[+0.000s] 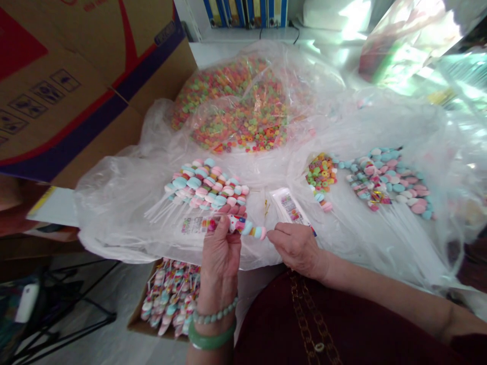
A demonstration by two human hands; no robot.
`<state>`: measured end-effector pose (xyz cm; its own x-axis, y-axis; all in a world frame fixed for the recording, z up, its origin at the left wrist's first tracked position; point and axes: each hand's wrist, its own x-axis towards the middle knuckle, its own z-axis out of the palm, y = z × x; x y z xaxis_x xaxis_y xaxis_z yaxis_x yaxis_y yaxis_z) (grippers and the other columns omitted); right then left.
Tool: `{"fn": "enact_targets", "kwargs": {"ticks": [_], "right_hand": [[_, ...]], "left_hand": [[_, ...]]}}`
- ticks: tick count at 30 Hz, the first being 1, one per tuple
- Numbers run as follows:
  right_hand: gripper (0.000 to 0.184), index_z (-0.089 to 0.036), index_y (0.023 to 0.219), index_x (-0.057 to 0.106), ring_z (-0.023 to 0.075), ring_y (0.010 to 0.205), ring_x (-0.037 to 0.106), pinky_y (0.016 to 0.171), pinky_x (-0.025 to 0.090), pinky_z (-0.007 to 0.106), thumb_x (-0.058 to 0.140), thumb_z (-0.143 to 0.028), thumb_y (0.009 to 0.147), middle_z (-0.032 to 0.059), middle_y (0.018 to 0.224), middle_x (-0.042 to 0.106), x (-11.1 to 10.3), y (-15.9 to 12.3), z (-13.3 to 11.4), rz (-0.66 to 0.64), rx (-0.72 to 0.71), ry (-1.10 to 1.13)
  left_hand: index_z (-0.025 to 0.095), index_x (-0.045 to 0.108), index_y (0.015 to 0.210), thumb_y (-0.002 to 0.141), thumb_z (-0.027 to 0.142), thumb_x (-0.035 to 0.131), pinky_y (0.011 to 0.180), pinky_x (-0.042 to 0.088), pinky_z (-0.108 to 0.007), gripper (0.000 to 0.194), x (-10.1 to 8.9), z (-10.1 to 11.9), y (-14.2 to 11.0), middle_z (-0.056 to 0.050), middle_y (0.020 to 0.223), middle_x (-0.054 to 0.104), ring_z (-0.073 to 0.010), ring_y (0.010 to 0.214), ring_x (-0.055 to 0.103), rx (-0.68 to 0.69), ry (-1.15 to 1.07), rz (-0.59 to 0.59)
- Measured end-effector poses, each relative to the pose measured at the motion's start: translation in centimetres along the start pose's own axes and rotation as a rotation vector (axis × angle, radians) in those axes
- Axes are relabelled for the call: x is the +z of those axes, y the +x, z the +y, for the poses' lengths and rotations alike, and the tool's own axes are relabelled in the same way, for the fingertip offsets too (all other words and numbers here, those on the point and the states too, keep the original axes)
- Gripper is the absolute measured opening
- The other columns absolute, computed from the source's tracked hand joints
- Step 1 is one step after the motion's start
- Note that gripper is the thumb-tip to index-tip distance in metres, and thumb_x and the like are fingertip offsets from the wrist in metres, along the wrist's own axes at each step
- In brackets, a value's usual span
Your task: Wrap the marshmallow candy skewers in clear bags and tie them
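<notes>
Nearest: carton tray (136, 322), packed with wrapped sweet skewers (171, 299). Just above it, left hand (222, 241) closed, thumb over fingers, around a marshmallow skewer (247, 228), held roughly level over the plastic sheet (114, 203). Right hand (297, 248): fingers curled in, tips at the skewer's pink end; cannot tell whether they pinch anything. A light grip seems best, since marshmallows probably dent; keeping the pieces aligned should help. Beyond: pillowy pink, blue and white skewers (205, 185) with thin white sticks; glossy printed sleeves (292, 209); loose ring candies (321, 172), small and hollow. Farther: a filmy, crinkled bag of ring candies (239, 111). Last, upright blue binders (258, 12).
</notes>
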<state>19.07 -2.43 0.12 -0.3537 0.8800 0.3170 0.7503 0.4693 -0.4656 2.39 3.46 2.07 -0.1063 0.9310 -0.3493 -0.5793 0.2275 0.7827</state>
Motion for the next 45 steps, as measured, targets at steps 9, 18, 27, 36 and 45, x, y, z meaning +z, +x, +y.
{"fn": "enact_targets", "kwargs": {"ticks": [9,18,27,36,45], "right_hand": [[0.013,-0.019,0.078,0.064,0.013,0.071,0.053,0.068,0.037,0.025,0.054,-0.02,0.085,-0.0004,0.074,0.06,0.2,0.8,1.5,-0.085,0.417,0.675],[0.012,-0.019,0.071,0.064,0.0127,0.067,0.051,0.065,0.035,0.025,0.056,-0.018,0.08,-0.0023,0.068,0.058,0.0,1.4,1.6,-0.088,0.576,0.706],[0.018,-0.021,0.091,0.066,0.0141,0.075,0.056,0.069,0.039,0.025,0.048,-0.018,0.09,0.0024,0.08,0.063,0.9,0.6,0.1,0.005,0.28,0.351],[0.014,-0.018,0.08,0.066,0.0102,0.058,0.046,0.053,0.032,0.023,0.056,-0.026,0.082,0.0003,0.068,0.059,0.5,1.2,0.5,-0.184,0.681,0.917],[0.013,-0.017,0.065,0.058,0.0066,0.046,0.032,0.045,0.02,0.022,0.065,-0.028,0.069,-0.0063,0.05,0.043,1.0,1.8,0.3,-0.122,0.964,1.338]], "left_hand": [[0.012,0.073,0.08,0.063,0.041,0.081,0.07,0.056,-0.031,0.035,-1.0,1.2,0.7,-0.009,0.076,0.073,-0.0207,0.071,0.07,-0.183,0.216,-0.09],[0.011,0.073,0.081,0.061,0.034,0.084,0.064,0.055,-0.024,0.033,-1.2,0.7,1.1,-0.006,0.075,0.072,-0.0156,0.069,0.067,-0.188,0.24,-0.061],[0.016,0.067,0.093,0.071,0.045,0.075,0.078,0.057,-0.04,0.038,-0.1,-0.7,0.7,-0.007,0.089,0.072,-0.023,0.083,0.07,-0.285,0.0,-0.052],[0.018,0.069,0.084,0.063,0.025,0.082,0.074,0.053,-0.024,0.026,-0.7,-0.4,1.4,0.0,0.083,0.072,-0.0132,0.077,0.067,-0.077,0.028,-0.045],[0.017,0.068,0.078,0.063,0.031,0.083,0.066,0.051,-0.023,0.025,0.0,-0.6,0.8,0.0,0.077,0.071,-0.0138,0.072,0.067,-0.036,0.081,-0.003]]}}
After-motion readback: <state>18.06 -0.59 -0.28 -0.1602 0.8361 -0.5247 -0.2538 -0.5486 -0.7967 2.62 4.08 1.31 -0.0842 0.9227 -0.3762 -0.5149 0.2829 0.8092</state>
